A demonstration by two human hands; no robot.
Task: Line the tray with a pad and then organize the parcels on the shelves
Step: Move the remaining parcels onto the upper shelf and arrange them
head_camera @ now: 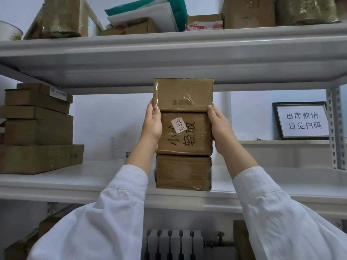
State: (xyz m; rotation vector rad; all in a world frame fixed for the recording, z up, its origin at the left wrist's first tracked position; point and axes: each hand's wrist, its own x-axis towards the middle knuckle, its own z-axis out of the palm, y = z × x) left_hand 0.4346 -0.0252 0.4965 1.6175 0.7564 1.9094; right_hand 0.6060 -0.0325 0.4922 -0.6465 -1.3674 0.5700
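Three taped brown parcels stand stacked on the middle white shelf (75,177). The bottom parcel (183,171) rests on the shelf. The middle parcel (195,136) carries black handwriting and a white sticker. The top parcel (183,92) shows a barcode and nearly reaches the shelf above. My left hand (152,124) presses the left side of the middle parcel, its thumb touching the top one. My right hand (220,126) holds the right side the same way. Both sleeves are white.
A pile of flat cardboard boxes (37,126) fills the shelf's left end. A framed white sign (302,120) leans at the back right by the metal upright (336,128). The upper shelf (169,49) holds more parcels and foam sheets. A radiator (174,244) sits below.
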